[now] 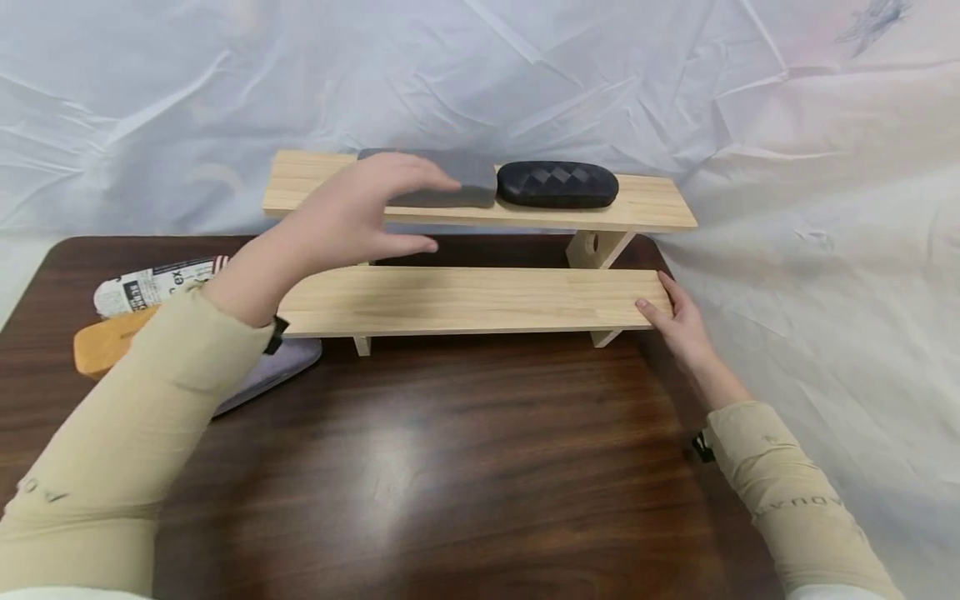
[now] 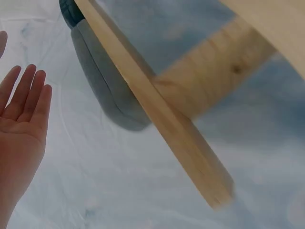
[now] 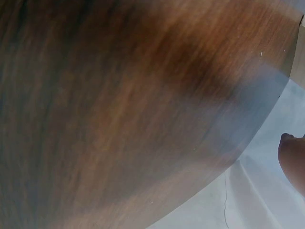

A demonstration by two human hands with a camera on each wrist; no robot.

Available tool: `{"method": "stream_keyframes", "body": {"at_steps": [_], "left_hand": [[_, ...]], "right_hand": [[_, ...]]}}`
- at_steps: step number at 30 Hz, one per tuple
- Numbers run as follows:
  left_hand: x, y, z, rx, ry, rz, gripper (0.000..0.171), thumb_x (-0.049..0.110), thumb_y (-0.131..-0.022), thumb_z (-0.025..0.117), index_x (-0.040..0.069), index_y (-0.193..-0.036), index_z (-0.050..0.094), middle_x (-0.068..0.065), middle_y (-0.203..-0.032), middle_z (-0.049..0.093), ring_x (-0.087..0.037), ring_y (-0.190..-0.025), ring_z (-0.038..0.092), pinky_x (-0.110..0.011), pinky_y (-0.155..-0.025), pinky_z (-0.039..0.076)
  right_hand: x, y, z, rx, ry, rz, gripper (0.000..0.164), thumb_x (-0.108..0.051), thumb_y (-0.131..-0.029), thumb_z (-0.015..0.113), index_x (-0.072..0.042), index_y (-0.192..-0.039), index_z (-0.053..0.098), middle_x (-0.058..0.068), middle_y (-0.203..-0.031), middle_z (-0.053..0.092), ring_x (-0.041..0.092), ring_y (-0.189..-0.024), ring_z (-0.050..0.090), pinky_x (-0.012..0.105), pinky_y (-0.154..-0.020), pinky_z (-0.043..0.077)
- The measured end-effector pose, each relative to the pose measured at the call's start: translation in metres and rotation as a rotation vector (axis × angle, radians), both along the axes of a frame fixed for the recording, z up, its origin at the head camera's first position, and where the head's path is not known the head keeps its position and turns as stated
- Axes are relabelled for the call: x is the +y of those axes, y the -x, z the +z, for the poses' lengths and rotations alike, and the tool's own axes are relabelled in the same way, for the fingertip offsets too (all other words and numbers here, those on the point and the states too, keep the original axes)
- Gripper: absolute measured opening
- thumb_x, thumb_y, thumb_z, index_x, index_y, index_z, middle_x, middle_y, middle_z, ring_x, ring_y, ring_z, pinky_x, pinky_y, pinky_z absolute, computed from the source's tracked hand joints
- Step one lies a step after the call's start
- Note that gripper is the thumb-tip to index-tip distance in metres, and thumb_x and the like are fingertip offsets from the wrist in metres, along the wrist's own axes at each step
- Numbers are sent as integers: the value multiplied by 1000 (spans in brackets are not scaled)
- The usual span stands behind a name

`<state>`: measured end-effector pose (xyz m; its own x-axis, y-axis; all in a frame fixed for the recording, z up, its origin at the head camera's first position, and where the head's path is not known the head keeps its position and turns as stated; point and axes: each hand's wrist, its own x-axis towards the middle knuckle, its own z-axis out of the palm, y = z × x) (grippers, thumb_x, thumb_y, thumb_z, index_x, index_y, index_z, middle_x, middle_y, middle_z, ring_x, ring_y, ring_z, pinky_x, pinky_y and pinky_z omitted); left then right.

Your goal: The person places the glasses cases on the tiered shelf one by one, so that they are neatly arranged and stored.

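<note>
Two cases lie on the upper board of a wooden shelf, which stands on the dark brown table: a grey case and, just beside it on the right, a black case with a pattern of diamonds. We see the left hand raised near the grey case, and in the head view it covers a part of this case. Its thumb stands wide from the other fingers — the left wrist view shows them nearly straight, and apart from the case. The right hand holds the right end of the lower board, with the thumb on the top; in the right wrist view we get only a small part of this hand. At the left of the table we find a newspaper-print case, an orange case and a purple-grey case — all partly hidden by the left arm. Behind the shelf we notice a creased white sheet.
</note>
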<state>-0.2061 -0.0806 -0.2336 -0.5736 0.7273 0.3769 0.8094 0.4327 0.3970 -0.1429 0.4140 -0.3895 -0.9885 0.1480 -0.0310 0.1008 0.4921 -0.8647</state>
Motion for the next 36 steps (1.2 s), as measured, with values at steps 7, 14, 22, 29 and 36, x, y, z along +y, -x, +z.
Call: {"method": "stream_keyframes", "body": {"at_steps": [7, 14, 22, 29, 36], "left_hand": [[-45, -27, -16, -6, 27, 71, 60, 12, -88, 88, 7, -144, 65, -15, -145, 66, -38, -138, 57, -57, -119, 42], [-89, -48, -49, 42, 21, 131, 68, 12, -77, 95, 7, -140, 68, -15, -139, 70, -38, -132, 61, -57, -112, 45], [-140, -81, -87, 46, -6, 232, 79, 4, -63, 99, 8, -137, 70, -11, -135, 72, -32, -124, 61, -6, -117, 25], [-170, -101, -119, 31, -24, 323, 85, 0, -56, 100, 9, -135, 71, -12, -132, 72, -22, -126, 56, 5, -112, 18], [-190, -108, -153, -18, -5, 397, 82, 6, -59, 101, 10, -135, 70, -17, -130, 71, -33, -124, 59, 5, -110, 14]], "right_hand": [[1, 1, 0, 5, 8, -1, 81, -21, -109, 58, -6, -171, 9, 24, -176, 13, 35, -157, 26, 0, -107, 33], [1, 1, 0, -8, -5, 8, 81, -23, -109, 57, -6, -171, 8, 24, -176, 12, 36, -156, 27, -1, -103, 34], [2, 1, 0, -7, 5, 14, 80, -22, -110, 57, -6, -171, 7, 25, -176, 12, 34, -153, 31, -1, -101, 36], [5, 0, 1, -23, -8, 7, 81, -23, -110, 57, -7, -171, 7, 24, -176, 12, 35, -156, 28, 0, -105, 35], [3, -1, 2, -23, -10, 11, 81, -24, -110, 57, -7, -171, 7, 24, -176, 14, 34, -153, 33, 0, -102, 37]]}}
